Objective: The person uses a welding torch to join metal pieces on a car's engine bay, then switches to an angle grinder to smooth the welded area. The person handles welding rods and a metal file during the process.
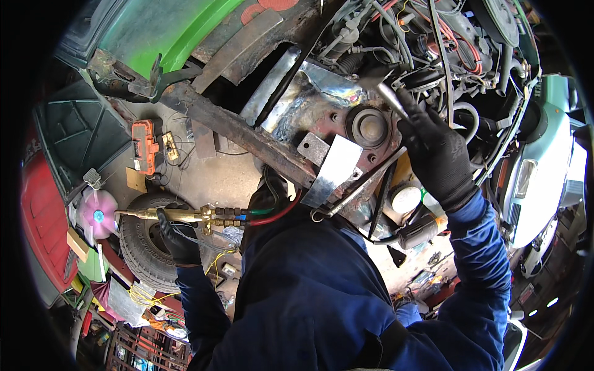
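My left hand (179,243), in a black glove, is closed round a brass gas torch (189,214) held level at the left. Red and green hoses run from its right end, and I make out no flame at its tip. My right hand (438,151), also gloved, grips a shiny metal handle, seemingly of a hammer (392,100); its dark head is blurred. This is raised over the rusty engine bay panel, near a round mount (369,126). Below and left of the mount, a bright bare metal plate (334,170) lies against a small bracket (313,148).
A rusty frame rail (238,128) crosses in front of me. Hoses and wires crowd the engine (427,46) at the upper right. On the left are a tyre (143,247), an orange toolbox (145,148) and a pink-bladed fan (98,214). A pale green car (537,167) stands at the right.
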{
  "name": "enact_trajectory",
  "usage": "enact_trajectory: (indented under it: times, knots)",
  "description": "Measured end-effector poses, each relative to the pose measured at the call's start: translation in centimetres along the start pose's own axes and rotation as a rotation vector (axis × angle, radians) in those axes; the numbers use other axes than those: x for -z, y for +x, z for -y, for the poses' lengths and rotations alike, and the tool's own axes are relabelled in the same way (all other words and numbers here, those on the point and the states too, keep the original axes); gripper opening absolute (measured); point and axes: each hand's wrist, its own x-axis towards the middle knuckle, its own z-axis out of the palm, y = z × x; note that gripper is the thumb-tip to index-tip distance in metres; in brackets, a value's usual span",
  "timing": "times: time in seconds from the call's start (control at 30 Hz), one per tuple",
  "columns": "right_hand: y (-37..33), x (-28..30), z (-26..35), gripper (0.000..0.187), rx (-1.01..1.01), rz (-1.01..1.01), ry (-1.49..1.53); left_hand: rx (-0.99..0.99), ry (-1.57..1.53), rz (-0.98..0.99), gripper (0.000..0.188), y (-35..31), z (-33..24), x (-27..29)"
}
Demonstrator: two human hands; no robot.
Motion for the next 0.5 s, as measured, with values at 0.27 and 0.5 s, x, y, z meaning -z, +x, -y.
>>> enact_trajectory:
  times: [0.27,0.5]
  knots:
    - [-0.1,-0.4,-0.4,0.06,0.129,-0.08,-0.043,0.025,-0.07,-0.016,0.053,0.4,-2.5,-0.1]
    - [0.2,-0.5,-0.6,0.065,0.09,-0.053,-0.032,0.434,-0.73,-0.02,0.049,1.0,-3.7,-0.5]
